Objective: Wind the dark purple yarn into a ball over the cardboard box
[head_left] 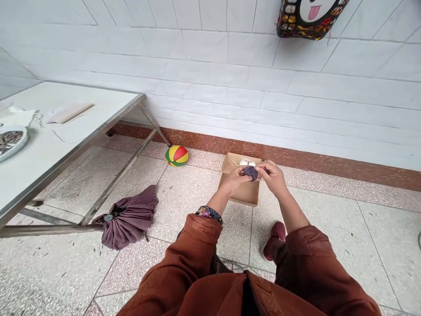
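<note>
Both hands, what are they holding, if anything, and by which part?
A dark yarn ball: the left hand grips its left side; the right hand is at its right edge, grip unclear.

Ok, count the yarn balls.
3 visible: one dark ball between left hand and right hand, two white balls in the open box; hands may hide more.

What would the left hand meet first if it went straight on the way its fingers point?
The round, dark purple-grey yarn ball, which the left hand already holds at its fingertips. Beyond it, the right hand looks next in line, though depth is unclear from this one view.
</note>
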The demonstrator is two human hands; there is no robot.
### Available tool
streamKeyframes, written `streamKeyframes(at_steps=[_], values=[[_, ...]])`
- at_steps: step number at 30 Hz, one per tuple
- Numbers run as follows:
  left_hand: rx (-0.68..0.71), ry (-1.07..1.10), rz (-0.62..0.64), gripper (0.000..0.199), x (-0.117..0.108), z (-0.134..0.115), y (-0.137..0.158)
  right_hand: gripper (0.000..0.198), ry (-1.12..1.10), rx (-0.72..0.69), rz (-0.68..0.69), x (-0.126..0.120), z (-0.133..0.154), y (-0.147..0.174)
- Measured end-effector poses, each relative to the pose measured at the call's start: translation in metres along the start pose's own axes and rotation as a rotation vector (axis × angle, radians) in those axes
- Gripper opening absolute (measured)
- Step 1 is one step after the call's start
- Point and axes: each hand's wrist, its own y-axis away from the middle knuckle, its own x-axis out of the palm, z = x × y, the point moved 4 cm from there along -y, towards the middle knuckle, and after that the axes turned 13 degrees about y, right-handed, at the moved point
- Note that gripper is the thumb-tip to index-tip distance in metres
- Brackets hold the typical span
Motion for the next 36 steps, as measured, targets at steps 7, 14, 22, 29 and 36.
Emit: streamKeyframes(at_steps=[7,14,22,29,36], values=[[-0.093,0.239,0.233,0.061,0.022,-0.002,0.006,0.040,-0.016,0.259,-0.092,0.004,-0.035,0.026],[-0.001,0.297,-0.005,0.051,0.001,-0.015,-0.008,0.037,0.074,0.049,0.177,0.023,-0.001,0.040],[0.085,0.003,-0.019,0.057,-0.002,-0.029,-0.004,0.026,0.133,-0.175,0.187,-0.004,0.054,0.007],[0.133,-0.144,0.098,0.054,0.003,-0.037,-0.004,0.029,0.097,-0.070,-0.009,-0.018,0.038,-0.008],[0.077,0.145,0.196,0.063,0.002,-0.038,0.026,0.032,0.018,0.105,-0.071,0.022,0.011,0.006]])
